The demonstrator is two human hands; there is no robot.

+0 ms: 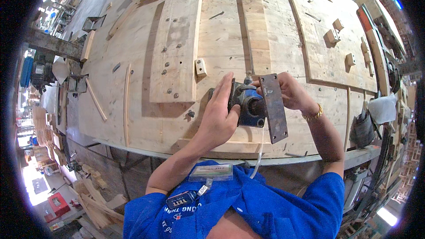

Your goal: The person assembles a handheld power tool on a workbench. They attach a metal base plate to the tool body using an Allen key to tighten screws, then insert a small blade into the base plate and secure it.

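- The left hand [220,115] is wrapped around the near side of a blue pneumatic cylinder [250,105], fingers stretched up along its dark end and thumb pressed against the blue body; it is closed on the part.
- The right hand [293,93] grips the far side of the same assembly, fingers curled behind a long rusty steel mounting plate [273,107] that is fixed across the cylinder's front (the plate has small holes near each end).
- The two hands sit close together, both clamped on the one assembly, which is held just above the front edge of a large plywood workbench [133,84], right in front of the person's chest.
- A clear air hose [260,150] hangs from under the cylinder and drops past the bench edge.
- A gold bracelet [313,115] circles the right wrist.
- The person wears a blue shirt [274,203], with a clear badge holder [210,172] lying on the chest.
- On the bench, to the left of the hands, lies a tall curved wooden board [176,44] studded with bolt heads; a small pale wooden block [201,67] lies just beside its right edge.
- Further right, small wooden blocks [333,36] are fixed on another curved panel, well apart from the hands.
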